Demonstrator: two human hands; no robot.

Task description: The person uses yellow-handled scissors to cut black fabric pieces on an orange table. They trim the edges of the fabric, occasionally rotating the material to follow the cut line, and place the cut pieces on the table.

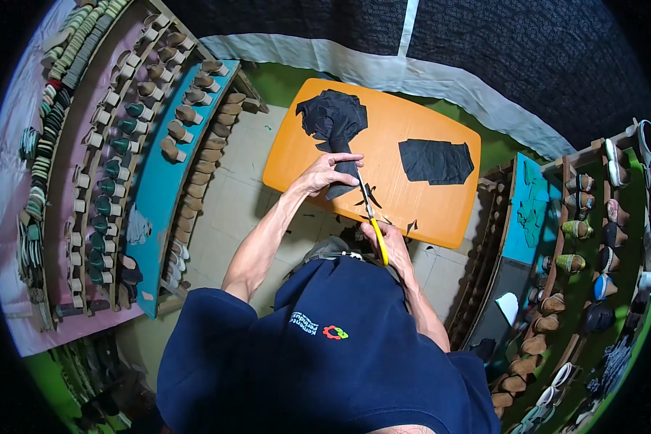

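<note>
The person stood at an orange counter (441,137) and was cutting dark cloth. The left hand (325,173) lay palm down on a narrow strip of black fabric (342,181), fingers spread and pressing it flat against the counter top; it was clenched on nothing, only bearing down on the cloth. The right hand (390,239) was closed around the yellow handles of a pair of scissors (372,220), near the counter's front edge.

The governing relation was this: the scissors' long axis ran from the right hand up and slightly leftward, away from the body, blades pointing toward the left hand's fingertips. The strip lay just beyond and left of the blade tips, its own length running roughly parallel to the blades. The left hand was the nearer to the fabric, being on it; the right reached it only through the tool. Whether the blades stood open or shut could not be determined.

A crumpled heap of black cloth (331,116) joined the strip at the far end. A separate flat black piece (435,160) lay well apart to the right. Small black offcuts (411,226) were scattered near the front edge. Racks of shoe lasts (123,145) flanked both sides.
</note>
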